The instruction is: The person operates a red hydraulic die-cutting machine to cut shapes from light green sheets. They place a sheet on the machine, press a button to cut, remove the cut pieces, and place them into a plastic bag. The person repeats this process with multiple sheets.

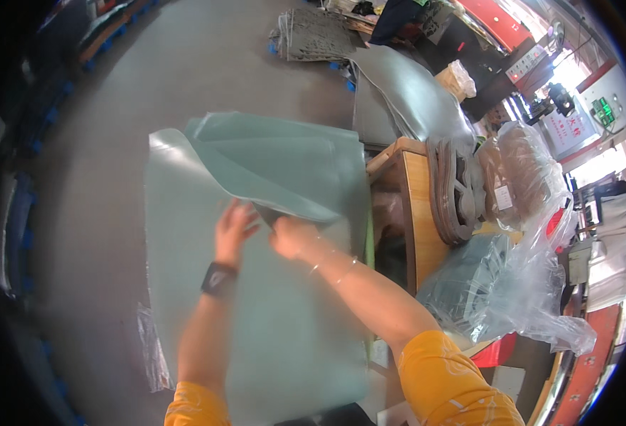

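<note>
A large, smooth grey-green sheet (284, 334) lies on a stack of similar sheets in front of me. Its far edge is lifted and curls back towards me, baring another green sheet (284, 160) underneath. My right hand (291, 238) is closed at this curled edge and appears to grip it; its fingertips are hidden. A small dark patch shows beside those fingers, too unclear to name. Just left of it, my left hand (235, 231) is blurred, with fingers apart and nothing in them, close to the same edge. A dark watch (219, 279) is on my left wrist.
Right of the stack stands a wooden table (421, 213) with grey cut-out pieces (455, 192) and clear plastic bags (494, 284) on it. More grey sheets (416, 89) lie beyond. Grey floor (93, 213) stretches to the left, with crumpled clear plastic (154, 349) beside the stack.
</note>
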The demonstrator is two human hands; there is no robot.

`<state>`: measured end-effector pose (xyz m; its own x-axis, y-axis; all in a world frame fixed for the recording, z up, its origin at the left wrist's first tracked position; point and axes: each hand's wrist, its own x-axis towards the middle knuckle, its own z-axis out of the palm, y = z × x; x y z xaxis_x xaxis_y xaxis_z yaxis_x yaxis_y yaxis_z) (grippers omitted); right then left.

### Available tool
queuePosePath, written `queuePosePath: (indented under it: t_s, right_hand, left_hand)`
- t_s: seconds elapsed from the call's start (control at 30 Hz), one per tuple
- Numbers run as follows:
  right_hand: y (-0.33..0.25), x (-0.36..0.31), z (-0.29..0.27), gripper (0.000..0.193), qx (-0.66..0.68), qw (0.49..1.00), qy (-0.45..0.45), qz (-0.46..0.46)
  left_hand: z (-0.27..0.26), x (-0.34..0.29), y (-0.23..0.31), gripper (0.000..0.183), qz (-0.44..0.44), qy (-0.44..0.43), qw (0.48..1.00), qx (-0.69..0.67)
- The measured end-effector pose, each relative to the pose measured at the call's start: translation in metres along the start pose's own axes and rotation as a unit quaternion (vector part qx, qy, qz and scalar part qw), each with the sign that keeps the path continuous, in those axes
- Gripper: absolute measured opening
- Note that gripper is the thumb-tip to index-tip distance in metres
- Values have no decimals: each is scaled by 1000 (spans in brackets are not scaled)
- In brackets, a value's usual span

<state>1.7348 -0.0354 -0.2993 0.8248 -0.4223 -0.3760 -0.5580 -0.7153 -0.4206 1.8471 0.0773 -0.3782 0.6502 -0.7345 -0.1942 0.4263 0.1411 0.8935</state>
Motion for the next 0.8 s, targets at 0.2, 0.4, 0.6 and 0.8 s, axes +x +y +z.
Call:
queuePosePath:
  t_s: [0.2,0.4,0.6,0.8]
  right_hand:
    - [6,12,-3,27,59,998,19,11]
    - [32,40,-4,33,158,987,25,12]
    - [60,72,-24,34,223,972,-73,25]
    - [65,99,-30,24,155,988,17,-16]
  left_hand:
    - [19,47,40,63,-151,-154,965,147]
    - [8,77,-16,75,-66,-182,967,164]
    - [34,107,-22,52,-33,-114,949,292]
    - [71,155,-22,48,-64,28,924,376]
